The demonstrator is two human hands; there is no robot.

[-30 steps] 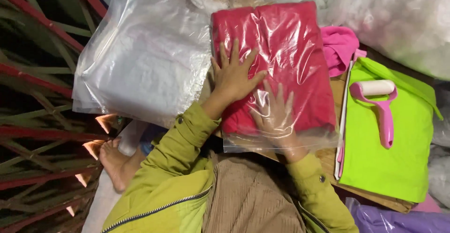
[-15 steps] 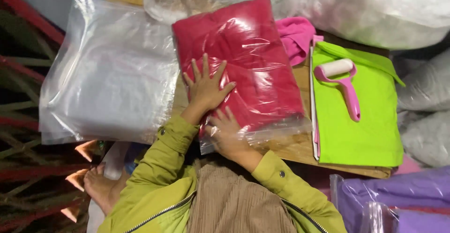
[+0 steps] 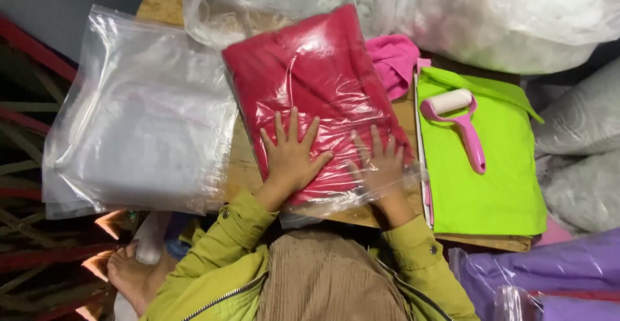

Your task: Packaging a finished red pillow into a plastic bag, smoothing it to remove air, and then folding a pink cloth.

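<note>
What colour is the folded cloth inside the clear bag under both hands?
Red, seen clearly in the head view: the folded cloth fills the clear bag.

The wooden table (image 3: 248, 169) is almost wholly covered. Its middle is taken up by a red cloth in a clear bag (image 3: 316, 95), on which the left hand (image 3: 290, 156) and right hand (image 3: 381, 166) are pressed flat. The left edge is overhung by a stack of clear bags (image 3: 139, 114). The far edge is blocked by sacks of white stuffing (image 3: 504, 11). The right side is filled by a green cloth (image 3: 491, 179) with a pink lint roller (image 3: 458, 124) on it. Bare wood is left only in a narrow strip between the stack and the red cloth, and along the near edge.
</note>
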